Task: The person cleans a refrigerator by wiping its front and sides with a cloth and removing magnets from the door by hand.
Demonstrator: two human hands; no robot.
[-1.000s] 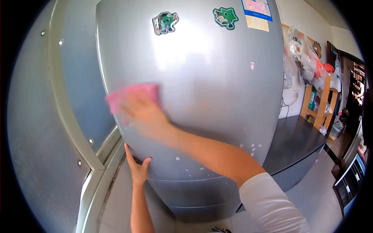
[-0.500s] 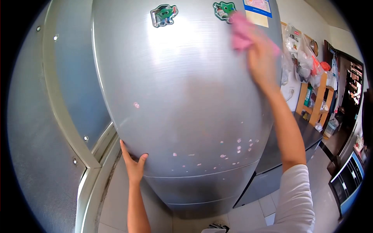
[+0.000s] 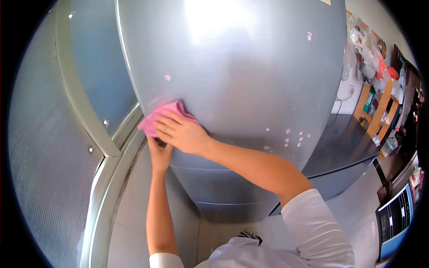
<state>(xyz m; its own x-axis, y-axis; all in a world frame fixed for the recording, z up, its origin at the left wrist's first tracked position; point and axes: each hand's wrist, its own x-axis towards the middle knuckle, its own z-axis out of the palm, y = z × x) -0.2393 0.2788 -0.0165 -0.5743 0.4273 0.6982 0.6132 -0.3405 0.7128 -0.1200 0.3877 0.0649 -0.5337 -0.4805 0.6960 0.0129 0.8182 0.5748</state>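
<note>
A silver refrigerator door (image 3: 241, 89) stands before me, dotted with small pinkish-white marks, among them a pale spot (image 3: 167, 77) near its left side. My right hand (image 3: 181, 131) presses a folded pink cloth (image 3: 172, 108) against the door's lower left part, fingers stretched over the fabric. Directly beneath, my left hand (image 3: 159, 154) grips the door's left edge, thumb on the front side. Its upper fingers are partly covered by the cloth and my right hand.
A frosted panel in a pale frame (image 3: 73, 89) runs close along the left. To the right are a dark low cabinet (image 3: 344, 138), a wooden rack (image 3: 380, 107) and hanging plastic bags (image 3: 368, 49). My shoe (image 3: 251, 235) shows on the tiled floor.
My right hand has brought the pink cloth from the door's upper right down to its lower left, beside my left hand. The view has tilted down, so the green magnets are out of sight.
</note>
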